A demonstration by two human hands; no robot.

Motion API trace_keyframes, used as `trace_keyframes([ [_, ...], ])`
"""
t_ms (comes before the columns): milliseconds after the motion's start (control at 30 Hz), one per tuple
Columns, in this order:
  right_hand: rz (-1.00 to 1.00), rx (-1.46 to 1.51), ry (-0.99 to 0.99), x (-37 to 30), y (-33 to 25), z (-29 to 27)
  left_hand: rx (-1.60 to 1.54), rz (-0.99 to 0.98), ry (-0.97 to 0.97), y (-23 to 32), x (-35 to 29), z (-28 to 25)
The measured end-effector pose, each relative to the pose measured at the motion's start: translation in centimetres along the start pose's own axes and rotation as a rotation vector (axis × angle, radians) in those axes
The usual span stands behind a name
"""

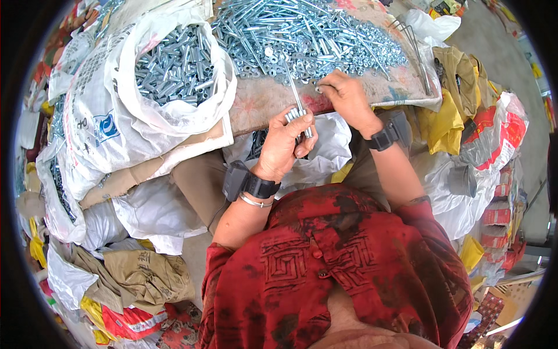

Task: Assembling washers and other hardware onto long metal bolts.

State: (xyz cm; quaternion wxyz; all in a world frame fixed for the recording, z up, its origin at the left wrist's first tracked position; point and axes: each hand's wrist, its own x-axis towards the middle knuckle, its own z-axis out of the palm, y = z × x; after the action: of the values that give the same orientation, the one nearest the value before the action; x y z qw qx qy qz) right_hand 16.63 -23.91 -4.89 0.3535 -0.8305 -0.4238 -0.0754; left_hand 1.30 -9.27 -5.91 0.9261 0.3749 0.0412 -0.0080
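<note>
My left hand is closed around several short silvery metal sleeves and a long thin bolt, whose shaft sticks out toward the far side. Just right of it, my right hand is held in a pinch at the table's near edge. A small round metal piece, perhaps a nut or washer, shows at its fingertips. Beyond both hands spreads a heap of loose long bolts, with washers and nuts along its near and right parts.
A white woven sack full of metal sleeves lies open at the left of the cloth-covered table. Below my hands an open white bag hangs at the edge. Bent wire rods stand at the right, near yellow sacks.
</note>
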Motion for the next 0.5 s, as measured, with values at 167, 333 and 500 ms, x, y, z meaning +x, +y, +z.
trace_keyframes([
  [167,0.053,-0.325,-0.124,-0.1,-1.0,0.3,0.021,-0.009,0.044,-0.4,-0.1,0.1],
  [333,0.184,-0.249,-0.253,0.4,-2.2,-0.5,-0.010,0.012,-0.020,-0.4,-0.7,-0.1],
  [500,0.048,-0.211,-0.228,0.1,-1.6,-0.9,0.191,0.015,-0.019,-0.4,-0.9,0.3],
])
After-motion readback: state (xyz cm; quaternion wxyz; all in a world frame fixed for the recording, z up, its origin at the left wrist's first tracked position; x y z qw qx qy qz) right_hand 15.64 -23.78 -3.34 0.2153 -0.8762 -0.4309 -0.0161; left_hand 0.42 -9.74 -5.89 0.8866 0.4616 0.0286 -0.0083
